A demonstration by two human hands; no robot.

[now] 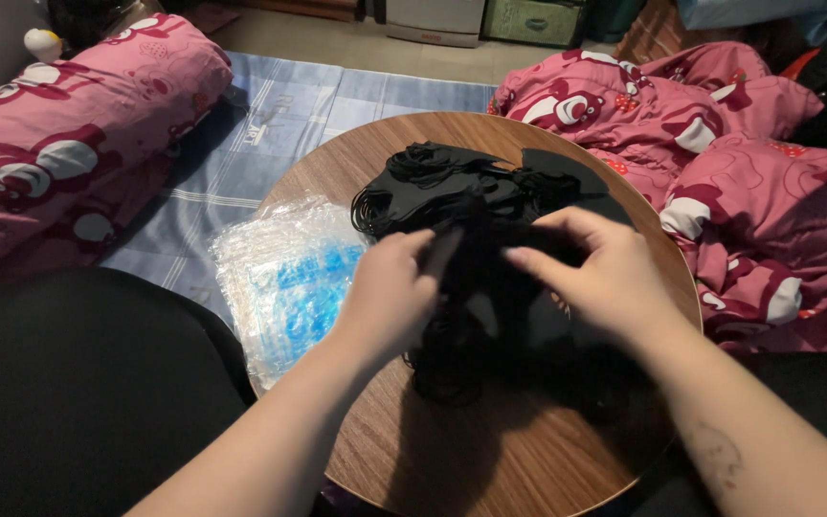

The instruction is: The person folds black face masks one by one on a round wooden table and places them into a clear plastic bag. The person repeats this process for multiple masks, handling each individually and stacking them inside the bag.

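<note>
A pile of black face masks (452, 187) with thin ear loops lies on a round wooden table (490, 450). My left hand (390, 292) and my right hand (600, 273) are both raised over the pile's near part, and together they pinch one black mask (476, 254) between thumbs and fingers. More black masks (490, 349) lie in shadow under my hands. A stack of clear plastic bags with blue print (284, 278) rests on the table's left side, just left of my left hand.
A pink patterned bolster (69, 144) lies at the left and a pink patterned blanket (739, 172) is bunched at the right. A blue checked mat (270, 124) covers the floor behind the table. My dark-clothed leg (78, 402) fills the lower left.
</note>
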